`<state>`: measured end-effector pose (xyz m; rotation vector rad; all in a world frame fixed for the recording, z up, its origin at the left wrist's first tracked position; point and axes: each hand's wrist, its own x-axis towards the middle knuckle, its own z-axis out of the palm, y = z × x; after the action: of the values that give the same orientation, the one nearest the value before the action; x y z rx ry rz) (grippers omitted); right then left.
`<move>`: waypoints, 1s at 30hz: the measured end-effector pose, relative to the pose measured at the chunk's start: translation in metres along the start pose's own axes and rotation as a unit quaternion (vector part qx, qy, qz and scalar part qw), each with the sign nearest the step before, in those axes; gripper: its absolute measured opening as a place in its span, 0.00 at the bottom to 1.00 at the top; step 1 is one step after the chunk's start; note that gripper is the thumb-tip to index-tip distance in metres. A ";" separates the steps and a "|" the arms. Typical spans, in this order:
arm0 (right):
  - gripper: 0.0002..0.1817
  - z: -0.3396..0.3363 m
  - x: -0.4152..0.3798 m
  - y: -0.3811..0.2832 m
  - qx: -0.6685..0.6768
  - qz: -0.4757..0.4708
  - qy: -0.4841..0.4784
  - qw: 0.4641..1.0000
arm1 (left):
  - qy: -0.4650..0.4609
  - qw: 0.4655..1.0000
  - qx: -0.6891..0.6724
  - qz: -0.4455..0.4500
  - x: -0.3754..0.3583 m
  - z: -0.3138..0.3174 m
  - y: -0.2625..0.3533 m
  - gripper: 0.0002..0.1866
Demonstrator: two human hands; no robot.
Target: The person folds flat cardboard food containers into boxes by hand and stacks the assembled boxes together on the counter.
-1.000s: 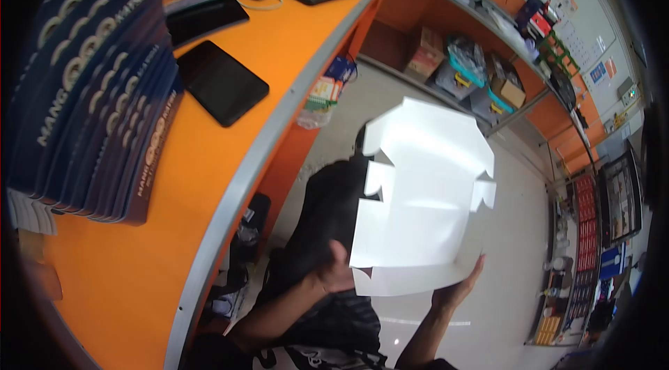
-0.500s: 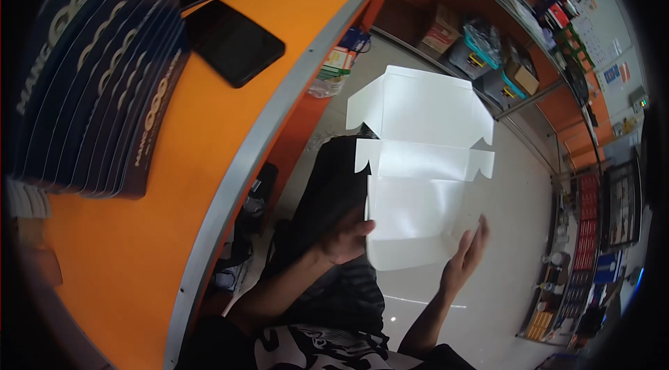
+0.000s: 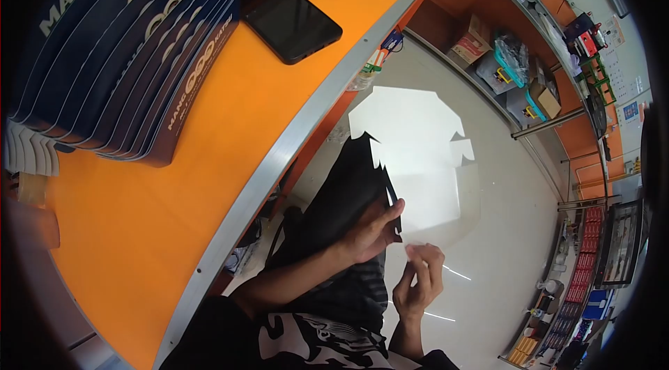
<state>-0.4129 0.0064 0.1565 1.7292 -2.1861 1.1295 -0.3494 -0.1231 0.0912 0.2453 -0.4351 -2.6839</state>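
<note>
A white cardboard box [image 3: 418, 126] hangs opened out in front of me, its lid panel and notched side flaps spread away from me. My left hand [image 3: 373, 234] grips its left wall near the close end, thumb along the dark edge. At the near bottom corner, my right hand [image 3: 420, 276] has its fingers curled in, fingertips against the box's near edge. Glare washes out the inside of the box.
On the orange table [image 3: 230, 196] to my left stands a stack of dark printed cartons [image 3: 132, 70], with a black phone [image 3: 293, 18] beyond it. Shelves with blue-lidded bins [image 3: 507, 67] line the far side. A rack of red boxes [image 3: 585, 251] is at right.
My right hand has come in from the box's right side to its near edge, its fingers now curled. The box has tilted and shifted slightly; the whole view has swung a little.
</note>
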 end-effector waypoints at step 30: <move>0.12 -0.057 0.014 0.017 0.168 -0.005 -0.054 0.984 | 0.002 1.000 0.002 -0.020 -0.009 0.019 -0.002 0.15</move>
<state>-0.4514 0.0324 0.1964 1.9700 -2.1420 1.5076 -0.3462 -0.1126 0.1089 0.2639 -0.4374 -2.7223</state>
